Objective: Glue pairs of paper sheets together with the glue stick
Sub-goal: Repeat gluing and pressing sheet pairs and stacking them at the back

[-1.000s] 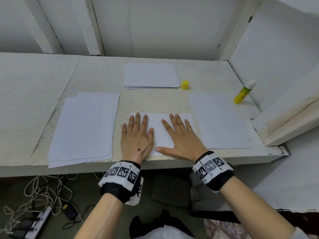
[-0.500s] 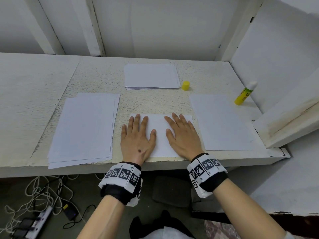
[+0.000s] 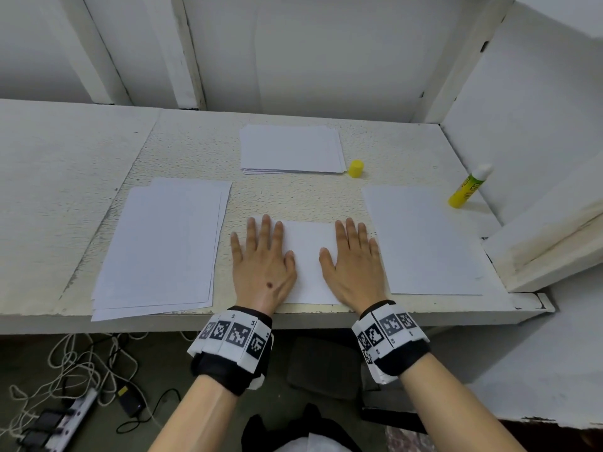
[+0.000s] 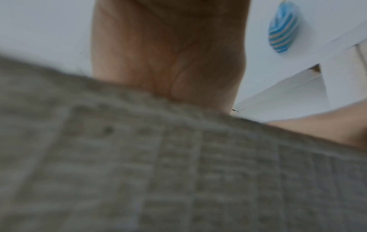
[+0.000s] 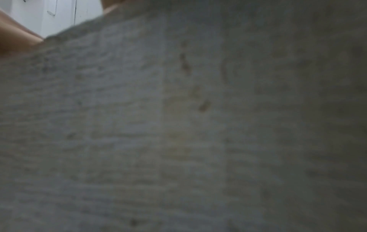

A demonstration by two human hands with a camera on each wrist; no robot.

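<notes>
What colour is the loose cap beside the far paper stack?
Yellow cap, clearest in the head view.

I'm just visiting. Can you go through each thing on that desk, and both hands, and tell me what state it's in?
Left hand: flat, fingers straight, pressing on the middle paper.
Right hand: flat, fingers straight, pressing on the same paper.
Middle paper: lying flat at the desk's front edge.
Glue stick: uncapped, tilted near the right wall.
Yellow cap: off, standing alone.
Left stack: loosely fanned.
Back stack: fairly neat.
Right sheet: flat.
</notes>
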